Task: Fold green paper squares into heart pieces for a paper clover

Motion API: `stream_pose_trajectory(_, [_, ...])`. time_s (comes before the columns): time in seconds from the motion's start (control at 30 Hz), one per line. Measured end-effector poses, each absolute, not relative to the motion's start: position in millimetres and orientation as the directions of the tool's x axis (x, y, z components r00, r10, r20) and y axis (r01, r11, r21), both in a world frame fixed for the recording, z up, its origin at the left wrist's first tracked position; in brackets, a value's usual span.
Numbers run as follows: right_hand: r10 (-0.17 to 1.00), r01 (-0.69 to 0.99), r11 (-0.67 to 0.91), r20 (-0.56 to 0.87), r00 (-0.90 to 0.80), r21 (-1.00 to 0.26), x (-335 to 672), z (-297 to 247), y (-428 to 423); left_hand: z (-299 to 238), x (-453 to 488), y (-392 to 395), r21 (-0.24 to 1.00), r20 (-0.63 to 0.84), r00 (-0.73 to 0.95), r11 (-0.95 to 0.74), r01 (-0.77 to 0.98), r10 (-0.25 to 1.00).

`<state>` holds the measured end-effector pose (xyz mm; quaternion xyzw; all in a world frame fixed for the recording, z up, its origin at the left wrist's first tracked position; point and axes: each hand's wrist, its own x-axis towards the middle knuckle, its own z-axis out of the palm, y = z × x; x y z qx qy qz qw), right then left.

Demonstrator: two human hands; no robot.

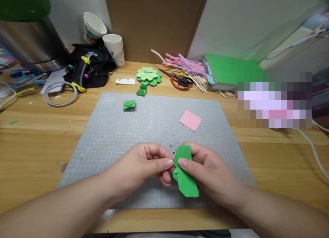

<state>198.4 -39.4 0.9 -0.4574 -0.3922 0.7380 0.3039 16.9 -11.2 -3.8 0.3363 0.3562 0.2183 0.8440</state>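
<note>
A folded piece of green paper (187, 178) is held above the grey cutting mat (92, 138). My right hand (212, 169) grips it, thumb flat on its front and the other fingers behind, mostly hidden. At the paper's left edge, my left hand (151, 164) pinches a small crumpled fold between thumb and index finger. Two small folded green paper pieces (129, 104) lie toward the mat's back left, one of them at its edge. Beyond my right hand rests a pink square of paper (190, 120).
Behind the mat are a green paper flower (147, 75), scissors (181, 81), pink-purple straws (183, 64), wooden sticks and a green book (233, 70). A tape roll (60, 94), a hot glue gun (81, 73) and paper cups (114, 49) stand or lie at left.
</note>
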Motion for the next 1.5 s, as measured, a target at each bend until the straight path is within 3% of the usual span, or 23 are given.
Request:
stream_pose_trajectory(0.27, [0.814, -0.035, -0.491, -0.444, -0.374, -0.871, 195, 8, -40, 4, 21, -13, 0.836, -0.427, 0.575, 0.548, -0.045, 0.698])
stream_pose_trajectory(0.47, [0.764, -0.101, -0.561, -0.467, -0.446, -0.822, 200, 3, -39, 11, 14, -15, 0.981, -0.191, 0.605, 0.126, 0.149, 0.773])
stream_pose_trajectory(0.63, [0.685, -0.088, -0.629, -0.496, -0.534, -0.773, 202, 4, -36, 12, 9, -13, 0.957, -0.019, 0.708, -0.193, 0.219, 0.706])
stream_pose_trajectory(0.73, [0.632, -0.034, -0.656, -0.525, -0.570, -0.754, 203, 5, -36, 13, 8, -12, 0.936, 0.008, 0.743, -0.266, 0.230, 0.670])
stream_pose_trajectory(0.9, [0.671, -0.026, -0.608, -0.496, -0.551, -0.793, 201, 5, -36, 14, 11, -13, 0.962, -0.085, 0.694, -0.121, 0.243, 0.715])
stream_pose_trajectory(1.13, [0.745, -0.067, -0.535, -0.433, -0.507, -0.842, 197, 8, -36, 11, 16, -17, 0.957, -0.288, 0.613, 0.240, 0.162, 0.735])
stream_pose_trajectory(1.33, [0.786, -0.100, -0.493, -0.394, -0.477, -0.864, 198, 11, -39, 3, 17, -16, 0.818, -0.429, 0.650, 0.575, -0.015, 0.627])
stream_pose_trajectory(1.5, [0.781, -0.082, -0.519, -0.433, -0.450, -0.851, 198, 11, -40, 1, 17, -13, 0.761, -0.476, 0.656, 0.648, -0.025, 0.586])
